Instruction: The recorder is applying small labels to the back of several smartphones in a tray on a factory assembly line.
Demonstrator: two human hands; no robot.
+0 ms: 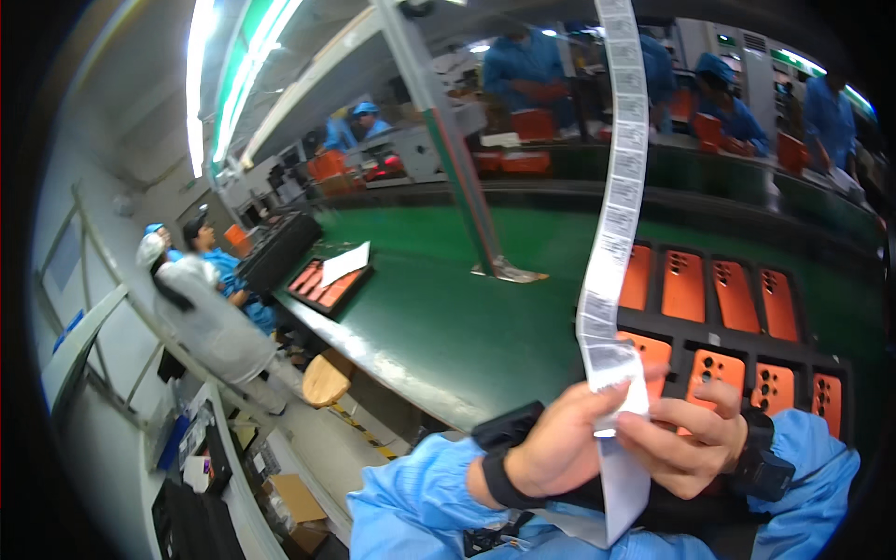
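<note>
Gripping a long white label strip (611,243) between thumb and fingers, the left hand (560,439) and right hand (686,439) pinch it at its lower part, just above the person's lap. Strip runs upward past the frame top. Behind it, a black tray (672,331) of orange phone back covers (684,285) rests on the green workbench (439,317).

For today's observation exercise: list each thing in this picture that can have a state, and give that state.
Long white paper label strip: hanging upright, pinched at its lower part by both hands.
Left hand: closed on the strip.
Right hand: fingertips gripping the strip.
Black compartmented tray: filled with orange phone back covers, lying flat.
Far black tray: white sheet lying on it.
</note>
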